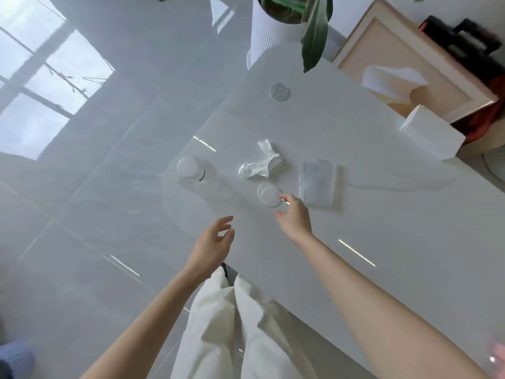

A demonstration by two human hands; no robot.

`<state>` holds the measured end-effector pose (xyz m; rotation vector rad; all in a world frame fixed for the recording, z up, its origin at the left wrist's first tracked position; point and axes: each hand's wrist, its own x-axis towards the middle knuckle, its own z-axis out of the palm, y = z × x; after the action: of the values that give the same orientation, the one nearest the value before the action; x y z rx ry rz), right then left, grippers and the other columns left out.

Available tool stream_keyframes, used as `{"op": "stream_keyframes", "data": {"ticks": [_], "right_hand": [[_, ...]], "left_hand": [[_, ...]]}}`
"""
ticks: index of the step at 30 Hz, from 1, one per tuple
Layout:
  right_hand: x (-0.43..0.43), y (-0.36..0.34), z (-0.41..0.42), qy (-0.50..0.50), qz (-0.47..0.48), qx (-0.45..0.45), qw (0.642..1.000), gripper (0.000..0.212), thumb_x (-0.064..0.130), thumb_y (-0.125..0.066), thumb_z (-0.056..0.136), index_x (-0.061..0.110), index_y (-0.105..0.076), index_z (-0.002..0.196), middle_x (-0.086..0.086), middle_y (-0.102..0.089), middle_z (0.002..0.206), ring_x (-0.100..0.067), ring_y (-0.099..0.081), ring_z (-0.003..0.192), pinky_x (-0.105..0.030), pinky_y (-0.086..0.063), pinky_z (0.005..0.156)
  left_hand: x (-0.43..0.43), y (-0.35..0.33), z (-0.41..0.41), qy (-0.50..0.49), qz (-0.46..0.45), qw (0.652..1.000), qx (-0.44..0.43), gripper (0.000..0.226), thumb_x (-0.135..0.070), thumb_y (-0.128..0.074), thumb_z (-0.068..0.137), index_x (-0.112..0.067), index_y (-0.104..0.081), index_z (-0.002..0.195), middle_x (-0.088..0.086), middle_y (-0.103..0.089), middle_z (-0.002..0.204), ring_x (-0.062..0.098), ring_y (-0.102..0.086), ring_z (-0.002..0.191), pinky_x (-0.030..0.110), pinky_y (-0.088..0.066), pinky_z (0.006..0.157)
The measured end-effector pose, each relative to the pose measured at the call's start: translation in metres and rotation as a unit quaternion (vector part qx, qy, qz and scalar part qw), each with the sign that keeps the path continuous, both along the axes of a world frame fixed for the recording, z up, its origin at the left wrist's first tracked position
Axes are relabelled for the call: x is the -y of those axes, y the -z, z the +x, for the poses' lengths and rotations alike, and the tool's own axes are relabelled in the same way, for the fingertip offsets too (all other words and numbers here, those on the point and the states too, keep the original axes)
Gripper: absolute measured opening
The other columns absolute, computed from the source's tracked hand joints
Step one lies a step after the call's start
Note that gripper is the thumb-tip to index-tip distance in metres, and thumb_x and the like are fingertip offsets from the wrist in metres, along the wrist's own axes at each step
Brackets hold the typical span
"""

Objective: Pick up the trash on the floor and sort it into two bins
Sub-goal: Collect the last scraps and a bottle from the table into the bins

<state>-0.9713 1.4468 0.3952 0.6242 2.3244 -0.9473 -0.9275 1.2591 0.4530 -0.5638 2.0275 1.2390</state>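
Trash lies scattered on the glossy grey floor. My right hand (293, 216) reaches down to a small clear plastic cup (269, 194), with fingertip and thumb at its near rim. A larger clear bottle with a white cap (190, 168) lies to the left. Crumpled white paper (258, 164) sits beside a round mesh-patterned lid (276, 165). A flat clear plastic packet (317, 183) lies to the right. Another round mesh lid (279, 91) lies farther away. My left hand (214, 246) hovers lower left with fingers relaxed, holding nothing.
A white box (433, 135) lies at the right, near a framed picture (404, 58) leaning on the wall. A white ribbed planter (269, 36) with green leaves stands at the top. My white trousers (232, 324) show below. No bins are in view.
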Motion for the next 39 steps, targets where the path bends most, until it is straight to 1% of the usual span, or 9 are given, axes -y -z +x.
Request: {"op": "stream_keyframes", "data": {"ticks": [8, 13, 16, 22, 26, 31, 33, 36, 39], "right_hand": [[0.004, 0.087, -0.048, -0.081, 0.051, -0.030, 0.995, 0.054, 0.011, -0.060, 0.084, 0.016, -0.046, 0.135, -0.004, -0.045, 0.133, -0.025, -0.039, 0.127, -0.034, -0.037, 0.102], [0.006, 0.110, -0.045, -0.139, 0.104, -0.057, 0.983, 0.054, 0.012, -0.069, 0.079, 0.018, -0.048, 0.128, -0.005, -0.043, 0.125, -0.026, -0.038, 0.120, -0.034, -0.039, 0.096], [-0.002, 0.115, -0.043, -0.102, 0.072, -0.027, 0.992, 0.039, 0.015, -0.070, 0.077, 0.011, -0.057, 0.114, -0.008, -0.042, 0.119, -0.027, -0.042, 0.112, -0.029, -0.038, 0.094], [-0.043, 0.102, -0.030, -0.069, 0.002, -0.028, 0.997, 0.020, 0.022, -0.063, 0.088, 0.008, -0.064, 0.102, -0.003, -0.044, 0.109, -0.023, -0.046, 0.109, -0.021, -0.035, 0.088], [-0.089, 0.089, -0.034, -0.001, 0.111, -0.097, 0.989, 0.021, 0.026, -0.065, 0.087, 0.009, -0.068, 0.099, -0.007, -0.043, 0.132, -0.027, -0.033, 0.117, -0.027, -0.029, 0.095], [-0.118, 0.098, -0.046, 0.127, 0.106, -0.027, 0.986, 0.022, 0.029, -0.065, 0.086, 0.013, -0.067, 0.101, -0.001, -0.023, 0.149, -0.029, -0.023, 0.127, -0.031, -0.039, 0.085], [-0.116, 0.107, -0.051, 0.166, 0.092, -0.011, 0.982, 0.022, 0.028, -0.066, 0.084, 0.014, -0.066, 0.101, -0.002, -0.028, 0.143, -0.030, -0.029, 0.124, -0.028, -0.036, 0.078], [-0.112, 0.120, -0.054, 0.207, 0.066, -0.041, 0.975, 0.015, 0.022, -0.068, 0.078, 0.013, -0.064, 0.091, -0.011, -0.053, 0.119, -0.027, -0.051, 0.091, -0.026, -0.040, 0.071], [-0.106, 0.113, -0.048, 0.260, 0.037, -0.047, 0.964, 0.015, 0.015, -0.067, 0.078, 0.012, -0.061, 0.092, -0.006, -0.058, 0.099, -0.023, -0.052, 0.082, -0.027, -0.042, 0.069]], "left_hand": [[-0.016, 0.078, -0.033, -0.022, -0.014, 1.000, -0.001, 0.036, -0.025, -0.046, 0.097, -0.029, -0.047, 0.133, -0.007, -0.055, 0.129, 0.008, -0.058, 0.099, 0.015, -0.041, 0.067], [-0.023, 0.103, -0.053, -0.020, -0.026, 0.999, -0.026, 0.036, -0.024, -0.046, 0.097, -0.029, -0.047, 0.132, -0.005, -0.056, 0.128, 0.011, -0.058, 0.097, 0.024, -0.043, 0.076], [-0.036, 0.110, -0.074, -0.020, -0.021, 0.998, -0.055, 0.034, -0.022, -0.046, 0.097, -0.027, -0.049, 0.131, -0.004, -0.058, 0.125, 0.011, -0.058, 0.094, 0.021, -0.044, 0.072], [-0.076, 0.129, -0.122, 0.011, -0.035, 0.990, -0.139, 0.041, -0.022, -0.053, 0.093, -0.029, -0.047, 0.133, 0.002, -0.047, 0.133, 0.018, -0.052, 0.116, 0.026, -0.040, 0.093], [-0.104, 0.150, -0.143, 0.049, -0.081, 0.982, -0.165, 0.054, -0.027, -0.061, 0.087, -0.035, -0.042, 0.136, 0.005, -0.037, 0.139, 0.024, -0.036, 0.127, 0.032, -0.035, 0.099], [-0.125, 0.176, -0.147, 0.079, -0.120, 0.972, -0.186, 0.051, -0.026, -0.066, 0.084, -0.034, -0.048, 0.131, 0.007, -0.037, 0.130, 0.027, -0.036, 0.118, 0.024, -0.029, 0.092], [-0.126, 0.182, -0.145, 0.077, -0.140, 0.968, -0.192, 0.041, -0.026, -0.064, 0.085, -0.029, -0.054, 0.124, 0.007, -0.040, 0.124, 0.028, -0.037, 0.115, 0.025, -0.032, 0.088], [-0.127, 0.188, -0.139, 0.112, -0.169, 0.960, -0.191, 0.029, -0.025, -0.061, 0.088, -0.017, -0.058, 0.116, 0.009, -0.049, 0.114, 0.031, -0.042, 0.107, 0.031, -0.037, 0.082], [-0.124, 0.184, -0.129, 0.147, -0.173, 0.955, -0.190, 0.020, -0.025, -0.058, 0.090, -0.008, -0.062, 0.102, 0.013, -0.058, 0.105, 0.033, -0.051, 0.097, 0.031, -0.034, 0.074]]}}
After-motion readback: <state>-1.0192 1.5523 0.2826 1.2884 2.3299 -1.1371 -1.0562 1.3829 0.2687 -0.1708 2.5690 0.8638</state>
